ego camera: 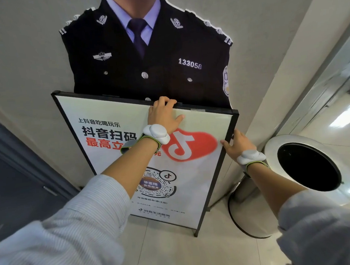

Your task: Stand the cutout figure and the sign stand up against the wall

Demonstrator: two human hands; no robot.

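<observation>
A cutout figure point(148, 57) in a dark uniform with a purple tie stands upright against the pale wall. In front of it stands the sign stand point(115, 120), a black-framed poster with Chinese text, a red heart logo and a QR code; its feet rest on the tiled floor. My left hand point(164, 114) grips the sign's top edge, fingers curled over the frame. Its right edge is held by my right hand point(236, 144), thumb on the poster face. The figure's lower half is hidden behind the sign.
A white round bin point(273, 152) with a black opening stands close to the sign's right side, near the wall corner. A dark blue door point(18, 184) is at the left. Light tiled floor point(178, 252) lies in front.
</observation>
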